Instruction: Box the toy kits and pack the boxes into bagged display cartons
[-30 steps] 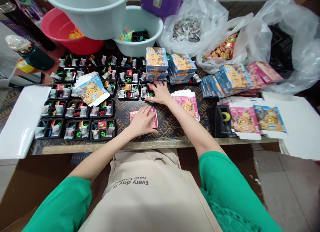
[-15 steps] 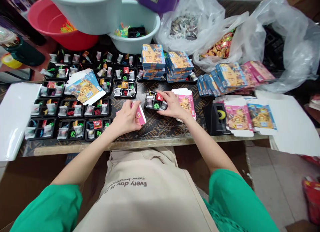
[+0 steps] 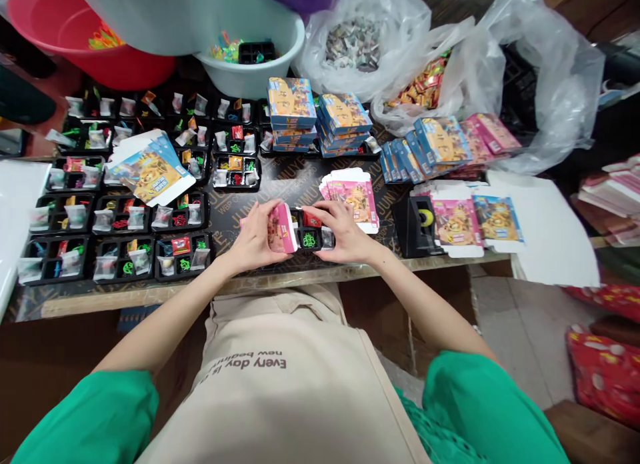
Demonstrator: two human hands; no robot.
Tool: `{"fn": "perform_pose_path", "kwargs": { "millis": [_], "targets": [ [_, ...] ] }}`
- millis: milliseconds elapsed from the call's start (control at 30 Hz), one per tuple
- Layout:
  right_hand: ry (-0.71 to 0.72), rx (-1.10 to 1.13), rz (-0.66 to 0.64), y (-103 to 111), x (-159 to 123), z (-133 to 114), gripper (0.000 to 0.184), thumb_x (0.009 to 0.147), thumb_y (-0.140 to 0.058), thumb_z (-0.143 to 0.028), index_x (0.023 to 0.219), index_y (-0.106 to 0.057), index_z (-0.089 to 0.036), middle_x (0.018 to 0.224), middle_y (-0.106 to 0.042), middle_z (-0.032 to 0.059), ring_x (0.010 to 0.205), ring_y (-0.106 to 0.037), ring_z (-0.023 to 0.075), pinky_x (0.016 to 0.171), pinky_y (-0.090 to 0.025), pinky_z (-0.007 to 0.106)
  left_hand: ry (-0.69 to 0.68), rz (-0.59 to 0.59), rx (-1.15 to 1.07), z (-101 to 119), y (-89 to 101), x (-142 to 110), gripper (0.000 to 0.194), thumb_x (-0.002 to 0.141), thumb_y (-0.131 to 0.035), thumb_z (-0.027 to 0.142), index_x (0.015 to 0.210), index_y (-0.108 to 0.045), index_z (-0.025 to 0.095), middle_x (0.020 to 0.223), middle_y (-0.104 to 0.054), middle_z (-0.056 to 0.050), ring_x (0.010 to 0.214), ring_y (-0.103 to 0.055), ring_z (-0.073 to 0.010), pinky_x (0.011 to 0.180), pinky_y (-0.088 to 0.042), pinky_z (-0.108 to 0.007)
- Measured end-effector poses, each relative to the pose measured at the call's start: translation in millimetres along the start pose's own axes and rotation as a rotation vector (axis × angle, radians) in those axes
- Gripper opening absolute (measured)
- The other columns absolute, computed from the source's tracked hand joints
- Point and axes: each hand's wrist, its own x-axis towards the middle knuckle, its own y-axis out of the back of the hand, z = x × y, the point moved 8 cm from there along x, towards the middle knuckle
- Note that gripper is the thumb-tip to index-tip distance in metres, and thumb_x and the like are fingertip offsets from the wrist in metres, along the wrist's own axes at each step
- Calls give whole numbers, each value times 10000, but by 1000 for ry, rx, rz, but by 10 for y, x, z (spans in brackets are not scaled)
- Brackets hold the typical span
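My left hand [image 3: 259,236] is closed round a pink printed carton [image 3: 281,231], its end turned to the right. My right hand [image 3: 341,232] grips a black compartment tray [image 3: 300,241] by its right side. Small packets lie in the tray, among them a red one [image 3: 312,219] and a bright green piece [image 3: 309,239]. The tray's left end meets the carton's end; whether it is inside I cannot tell. Just behind my right hand lie flat pink cartons [image 3: 354,196].
Filled black trays [image 3: 123,214] cover the left side under some flat blue cartons [image 3: 153,174]. Stacked blue boxes [image 3: 291,104] stand behind, with tubs [image 3: 250,77] and plastic bags [image 3: 360,84] beyond. At right are a tape dispenser [image 3: 415,227] and more flat cartons [image 3: 457,224].
My right hand has brought the tray left and nearer the table's front edge, up against the carton. My left hand has turned the carton's end toward it. The camera view has shifted.
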Motion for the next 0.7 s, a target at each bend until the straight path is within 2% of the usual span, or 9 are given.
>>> {"fn": "perform_pose_path", "kwargs": {
  "millis": [100,200,267,333,400,467,567,633,700],
  "targets": [
    [40,-31,-84,-55,3,-73,906,726,-712,-444,1556,-387,-282,1416,-502,153,1309,-449,378,1090,-292,561,-23,-104,38,39,-238,-40,1066,652,-840,519,1514,-296,206,1449,-501,-182,1359,-491,-369,1234,-205,-642],
    [48,-1,-116,-62,-10,-94,924,746,-740,-536,1564,-385,-292,1479,-470,158,1365,-412,396,1132,-260,597,-39,-138,76,105,-360,-30,983,660,-807,486,1496,-387,185,1441,-515,-188,1356,-486,-378,1231,-196,-638],
    [-35,106,-23,-15,-35,-26,946,761,-718,-646,1570,-377,-293,1567,-396,146,1435,-353,392,1168,-262,591,-29,-86,84,137,-327,9,980,665,-782,460,1514,-387,169,1439,-508,-197,1348,-482,-378,1218,-236,-613],
    [-198,258,162,31,-102,106,868,818,-641,-697,1554,-413,-297,1567,-409,126,1430,-385,354,1156,-341,550,-17,-19,85,160,-257,52,982,679,-763,450,1530,-379,148,1430,-502,-209,1329,-485,-377,1186,-300,-575],
    [-385,394,368,9,-221,229,714,871,-601,-665,1478,-529,-297,1397,-558,116,1276,-531,304,1048,-469,490,-2,16,94,176,-216,86,957,700,-749,449,1531,-387,141,1417,-503,-215,1308,-490,-380,1150,-342,-553],
    [-501,483,528,-71,-326,257,577,867,-643,-617,1336,-669,-284,1138,-649,87,1048,-619,257,909,-537,435,10,13,101,195,-228,106,937,724,-737,468,1533,-390,147,1417,-502,-217,1303,-488,-388,1134,-351,-557],
    [-478,609,563,-217,-308,158,390,877,-661,-559,1126,-783,-286,945,-663,48,909,-634,219,879,-542,413,1,-6,76,248,-275,115,918,745,-723,472,1537,-391,149,1426,-494,-221,1305,-487,-390,1129,-357,-558],
    [-464,719,559,-268,-264,143,331,892,-645,-547,1038,-806,-298,955,-687,38,951,-643,216,938,-530,417,1,0,18,272,-268,119,925,736,-730,463,1540,-393,154,1433,-487,-214,1312,-486,-384,1135,-365,-551],
    [-535,853,624,-281,-264,224,352,881,-649,-574,1048,-798,-302,1041,-713,34,1020,-646,220,978,-525,423,19,8,-108,262,-235,128,939,735,-743,477,1553,-382,189,1441,-485,-186,1324,-489,-362,1147,-374,-535]
  ]
}}
